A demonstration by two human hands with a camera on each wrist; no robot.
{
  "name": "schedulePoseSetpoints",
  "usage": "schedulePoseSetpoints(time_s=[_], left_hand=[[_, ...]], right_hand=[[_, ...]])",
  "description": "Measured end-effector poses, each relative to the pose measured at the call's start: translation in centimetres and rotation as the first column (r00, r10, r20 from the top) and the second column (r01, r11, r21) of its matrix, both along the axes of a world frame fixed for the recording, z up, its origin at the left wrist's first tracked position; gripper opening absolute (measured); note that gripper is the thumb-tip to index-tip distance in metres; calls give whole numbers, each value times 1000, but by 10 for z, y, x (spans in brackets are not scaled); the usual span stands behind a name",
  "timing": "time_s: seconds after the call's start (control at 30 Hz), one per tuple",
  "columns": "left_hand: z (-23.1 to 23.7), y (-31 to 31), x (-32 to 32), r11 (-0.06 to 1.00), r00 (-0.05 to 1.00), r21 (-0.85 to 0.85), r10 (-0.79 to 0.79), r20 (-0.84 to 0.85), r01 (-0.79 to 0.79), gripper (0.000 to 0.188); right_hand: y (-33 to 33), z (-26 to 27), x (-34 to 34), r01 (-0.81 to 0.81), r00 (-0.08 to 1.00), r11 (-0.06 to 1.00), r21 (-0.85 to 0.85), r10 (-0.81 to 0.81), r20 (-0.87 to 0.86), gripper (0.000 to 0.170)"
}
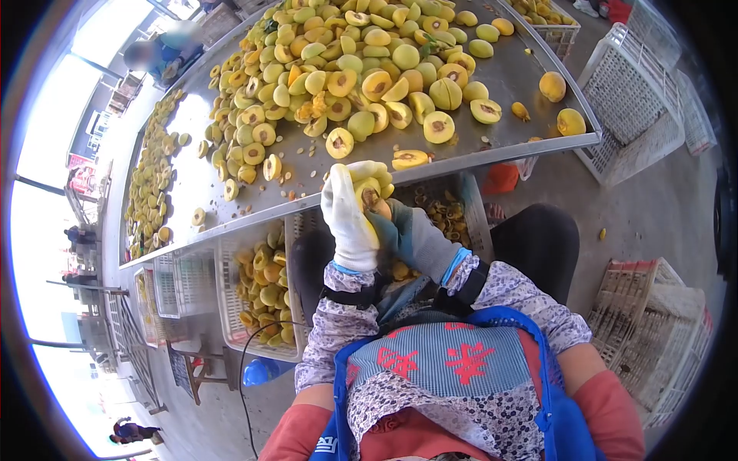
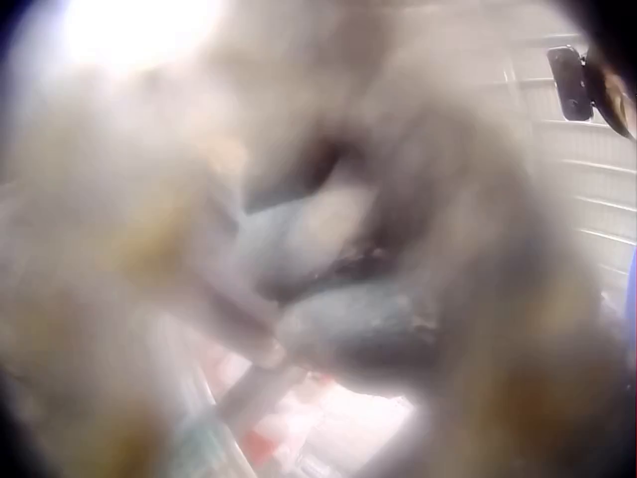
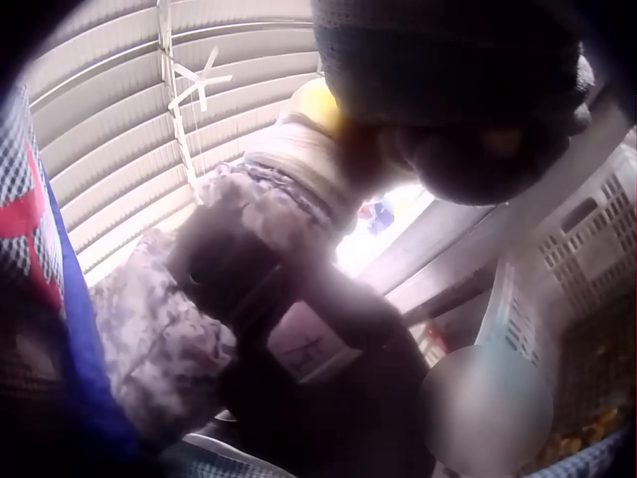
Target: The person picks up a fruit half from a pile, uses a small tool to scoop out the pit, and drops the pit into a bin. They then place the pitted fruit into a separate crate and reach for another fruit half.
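A yellow-green peach [image 1: 370,187] is held between both hands, just off the table's near edge. My left hand [image 1: 350,215], in a white glove, curls its fingers round the far and left side of the fruit. From the right, my right hand [image 1: 419,238], in a grey-teal glove, grips the near side of it. Brownish flesh shows between the hands. In the right wrist view the right hand [image 3: 448,110] is dark, with curled fingers, and a yellow bit of fruit shows beside it. The left wrist view is mostly blurred.
A metal table [image 1: 477,157] with a raised rim bears a big heap of whole and halved peaches [image 1: 330,77]. Below it stand a crate of peaches [image 1: 265,288] and a crate of brown scraps [image 1: 446,215]. Stacked crates [image 1: 634,100] stand right; more crates [image 1: 646,330] sit nearer.
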State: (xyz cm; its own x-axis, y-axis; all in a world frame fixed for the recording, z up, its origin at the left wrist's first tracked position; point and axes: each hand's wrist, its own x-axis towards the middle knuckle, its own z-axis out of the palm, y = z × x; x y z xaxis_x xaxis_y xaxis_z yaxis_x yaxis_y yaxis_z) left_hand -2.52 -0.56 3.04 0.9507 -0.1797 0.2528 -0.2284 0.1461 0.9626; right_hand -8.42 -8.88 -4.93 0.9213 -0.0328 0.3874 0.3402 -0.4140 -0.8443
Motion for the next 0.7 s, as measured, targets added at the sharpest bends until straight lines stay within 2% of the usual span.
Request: schedulePoseSetpoints(time_s=[0.03, 0.07, 0.1, 0.13, 0.17, 0.2, 0.23, 0.27, 0.33, 0.37, 0.4, 0.43, 0.47, 0.53, 0.6, 0.67, 0.7], left_hand=[[1, 3, 0, 982, 990, 189, -25, 142, -2, 25], [5, 6, 5, 982, 990, 187, -27, 142, 0, 25], [12, 11, 12, 987, 980, 52, -142, -141, 150, 24], [16, 13, 14, 960, 876, -121, -279, -393, 251, 23], [10, 14, 10, 972, 957, -7, -231, -177, 233, 34], [10, 9, 5, 972, 957, -9, -231, -176, 233, 34], [9, 2, -1, 988, 970, -105, -131, -204, 111, 37], [10, -1, -4, 981, 970, -193, -34, -242, -14, 39], [7, 8, 3, 987, 970, -158, -17, -244, -23, 38], [9, 16, 9, 991, 957, -74, -130, -259, 115, 37], [11, 20, 14, 968, 929, 7, -240, -281, 252, 37], [15, 21, 16, 953, 904, 42, -271, -332, 301, 38], [13, 22, 18, 953, 902, 44, -268, -337, 300, 38], [6, 24, 22, 935, 873, 80, -289, -392, 345, 39], [1, 14, 16, 955, 909, 60, -256, -328, 291, 41], [2, 4, 8, 970, 888, -238, -154, -434, 52, 44], [0, 5, 10, 971, 907, -220, -172, -384, 91, 44]], right_hand=[[0, -2, -2, -3, 1000, 998, -68, 2, -13, 38], [-1, -2, -2, -1, 1000, 998, -70, 0, -13, 38], [-2, -1, -3, -44, 997, 998, 35, 46, -59, 38], [-3, 0, -5, -84, 990, 986, 141, 99, -103, 38], [-1, 4, -6, -85, 990, 987, 137, 99, -102, 38], [3, 11, -6, -42, 961, 932, 361, 136, -239, 37], [5, 18, -7, 37, 911, 828, 559, 202, -359, 38], [2, 26, -9, 38, 913, 827, 561, 201, -356, 38], [-6, 42, -12, -8, 820, 868, 496, 289, -493, 39], [-8, 39, -13, -11, 817, 869, 495, 293, -496, 39], [-11, 37, -13, -54, 826, 915, 399, 265, -497, 51], [-11, 36, -13, -92, 835, 950, 300, 238, -496, 64], [-12, 36, -14, -92, 833, 948, 304, 241, -499, 64], [-15, 52, -15, -51, 689, 911, 409, 329, -646, 63], [-16, 61, -18, -99, 694, 887, 450, 386, -607, 59], [-19, 73, -19, -152, 694, 861, 486, 443, -568, 56], [-23, 82, -17, -64, 574, 819, 570, 498, -650, 50]])
